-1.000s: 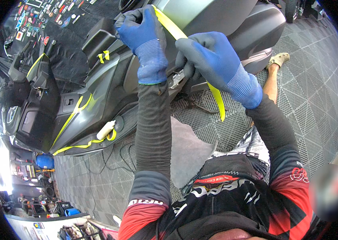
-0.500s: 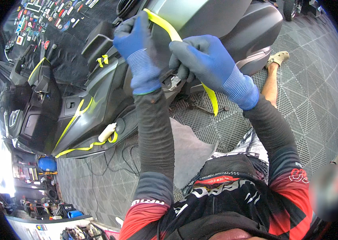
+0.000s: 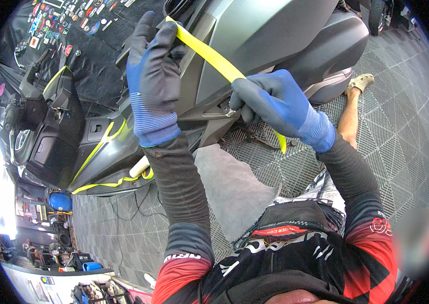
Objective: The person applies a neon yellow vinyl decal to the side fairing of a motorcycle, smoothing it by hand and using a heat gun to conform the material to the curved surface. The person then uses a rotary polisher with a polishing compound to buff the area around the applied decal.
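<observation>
A strip of bright yellow tape (image 3: 209, 54) stretches between my two hands in front of a grey scooter's side panel (image 3: 260, 30). The far end of the strip is at a fingertip of my left hand (image 3: 156, 71), whose thumb stands apart from the finger. I cannot see exactly how that end is gripped. My right hand (image 3: 275, 99) is closed round the strip, and its loose tail (image 3: 281, 143) hangs below. Both hands wear blue gloves with dark grey coated palms and fingers.
More yellow tape (image 3: 90, 159) runs along the scooter's lower bodywork, beside a pale cylindrical object (image 3: 139, 167). A grey cloth (image 3: 235, 187) drapes before my lap over dark floor tiles (image 3: 392, 121). Cables (image 3: 136, 205) lie on the floor. A person's leg in a clog (image 3: 360, 82) shows at right.
My left hand has shifted left and opened its thumb outward, carrying the tape end with it. More tape now spans the gap between my hands. My right hand has lowered slightly.
</observation>
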A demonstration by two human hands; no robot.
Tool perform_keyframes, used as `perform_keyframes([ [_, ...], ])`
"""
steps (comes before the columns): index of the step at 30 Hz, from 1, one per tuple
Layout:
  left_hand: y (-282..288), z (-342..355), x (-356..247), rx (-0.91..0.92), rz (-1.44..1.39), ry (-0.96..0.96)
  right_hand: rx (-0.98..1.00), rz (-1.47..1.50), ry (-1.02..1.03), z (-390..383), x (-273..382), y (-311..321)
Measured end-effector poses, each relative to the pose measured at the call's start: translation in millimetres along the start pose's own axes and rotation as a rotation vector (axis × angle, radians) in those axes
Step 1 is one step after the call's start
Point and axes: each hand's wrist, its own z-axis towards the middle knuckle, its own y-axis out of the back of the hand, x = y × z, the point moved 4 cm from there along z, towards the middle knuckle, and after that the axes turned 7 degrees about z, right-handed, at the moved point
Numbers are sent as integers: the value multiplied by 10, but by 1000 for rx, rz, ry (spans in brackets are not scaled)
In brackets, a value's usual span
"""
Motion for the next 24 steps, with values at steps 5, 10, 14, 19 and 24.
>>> perform_keyframes([
  [5,84,-36,-123,105,-111,62,-18,-47,63,-16,22,-20],
  [10,-81,-80,-256,136,-110,-32,-65,-437,502,-96,184,-58],
  [14,-59,-12,-31,-38,46,-111,-128,-620,628,-67,186,-73],
  [19,-327,115,361,-249,392,-252,-146,76,-21,39,96,13],
  [24,-298,294,521,-288,708,-367,-120,186,-52,237,-38,90],
])
